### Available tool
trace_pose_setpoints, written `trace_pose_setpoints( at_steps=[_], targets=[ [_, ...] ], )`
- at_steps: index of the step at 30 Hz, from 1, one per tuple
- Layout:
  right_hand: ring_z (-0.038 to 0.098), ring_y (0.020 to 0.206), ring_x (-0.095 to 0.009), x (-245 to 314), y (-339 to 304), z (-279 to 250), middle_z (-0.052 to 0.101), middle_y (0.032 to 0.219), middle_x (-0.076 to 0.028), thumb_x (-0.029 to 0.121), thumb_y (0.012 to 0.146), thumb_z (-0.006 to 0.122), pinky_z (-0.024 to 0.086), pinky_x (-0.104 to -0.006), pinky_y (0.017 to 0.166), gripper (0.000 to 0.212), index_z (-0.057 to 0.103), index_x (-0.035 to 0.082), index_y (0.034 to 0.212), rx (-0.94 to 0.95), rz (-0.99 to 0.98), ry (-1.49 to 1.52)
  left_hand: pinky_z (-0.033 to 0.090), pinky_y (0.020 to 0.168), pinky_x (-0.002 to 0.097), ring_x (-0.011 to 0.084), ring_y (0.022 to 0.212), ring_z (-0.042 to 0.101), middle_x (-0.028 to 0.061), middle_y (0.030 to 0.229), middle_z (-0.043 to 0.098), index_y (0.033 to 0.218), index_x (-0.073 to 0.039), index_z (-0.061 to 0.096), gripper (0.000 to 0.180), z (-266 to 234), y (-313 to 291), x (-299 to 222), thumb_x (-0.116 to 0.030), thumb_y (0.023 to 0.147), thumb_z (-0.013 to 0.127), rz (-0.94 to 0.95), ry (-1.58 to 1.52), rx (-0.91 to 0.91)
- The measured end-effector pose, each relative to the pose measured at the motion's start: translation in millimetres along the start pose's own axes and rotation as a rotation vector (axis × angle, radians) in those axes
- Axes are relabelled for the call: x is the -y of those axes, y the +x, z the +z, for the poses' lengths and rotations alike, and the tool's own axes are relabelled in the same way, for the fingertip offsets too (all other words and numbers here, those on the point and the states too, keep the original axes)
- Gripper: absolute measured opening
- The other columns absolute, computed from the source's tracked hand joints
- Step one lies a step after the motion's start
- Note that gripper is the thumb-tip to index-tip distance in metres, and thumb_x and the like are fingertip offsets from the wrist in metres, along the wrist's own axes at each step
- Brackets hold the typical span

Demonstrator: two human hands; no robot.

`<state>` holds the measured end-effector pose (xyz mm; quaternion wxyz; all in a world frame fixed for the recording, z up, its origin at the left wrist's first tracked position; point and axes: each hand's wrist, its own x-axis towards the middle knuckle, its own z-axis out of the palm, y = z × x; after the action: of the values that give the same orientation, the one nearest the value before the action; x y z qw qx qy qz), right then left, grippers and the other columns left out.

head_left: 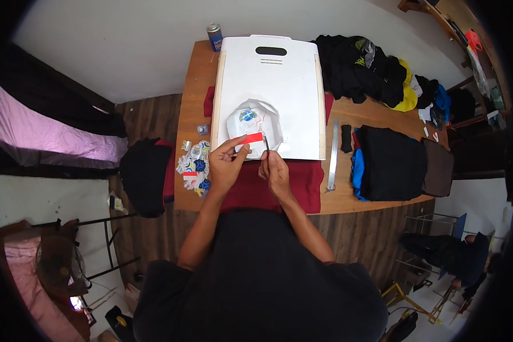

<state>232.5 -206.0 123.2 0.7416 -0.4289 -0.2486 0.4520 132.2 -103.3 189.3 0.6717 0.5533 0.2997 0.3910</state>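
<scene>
My left hand (228, 166) is closed, pinching a small strip (249, 138) that is red along the top with a pale part below. Close beside it, my right hand (275, 175) grips a thin, dark pointed tool (267, 143) whose tip is at the strip's right end. Whether it is tweezers or a pick is too small to tell. Both hands are over the near rim of a round white open container (275, 118) with crumpled sides. Inside lie a blue piece (248, 116) and some pale scraps. The container stands on a large white board (271, 77) with a slot handle.
Dark red cloth (268, 188) lies under the board. Left of it are a heap of blue-and-white cutouts (195, 165) and a spray can (214, 37). To the right are a metal ruler (333, 157), folded black garments (390, 162) and piled clothes (353, 65). Another person (461, 256) is at lower right.
</scene>
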Motion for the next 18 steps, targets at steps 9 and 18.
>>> trace_pose_setpoints(
  at_steps=[9, 18],
  targets=[
    [0.024, 0.05, -0.004, 4, 1, 7, 0.03, 0.06, 0.006, 0.028, 0.109, 0.034, 0.027, -0.0227, 0.048, 0.032, 0.051, 0.003, 0.099, -0.026, -0.002, 0.022, 0.054, 0.08, 0.0233, 0.0158, 0.09, 0.068, 0.014, 0.106, 0.067, 0.118, 0.008, 0.064, 0.029, -6, 0, 14, 0.006, 0.089, 0.066, 0.005, 0.003, 0.029],
    [0.024, 0.05, -0.004, 3, 3, 8, 0.031, 0.06, 0.005, 0.028, 0.109, 0.034, 0.027, -0.0227, 0.048, 0.032, 0.051, 0.003, 0.099, -0.039, -0.009, 0.041, 0.055, 0.078, 0.0228, 0.0138, 0.087, 0.067, 0.0138, 0.103, 0.068, 0.119, 0.009, 0.063, 0.03, 3, -2, 3, 0.006, 0.089, 0.065, 0.037, 0.023, 0.031]
  ],
)
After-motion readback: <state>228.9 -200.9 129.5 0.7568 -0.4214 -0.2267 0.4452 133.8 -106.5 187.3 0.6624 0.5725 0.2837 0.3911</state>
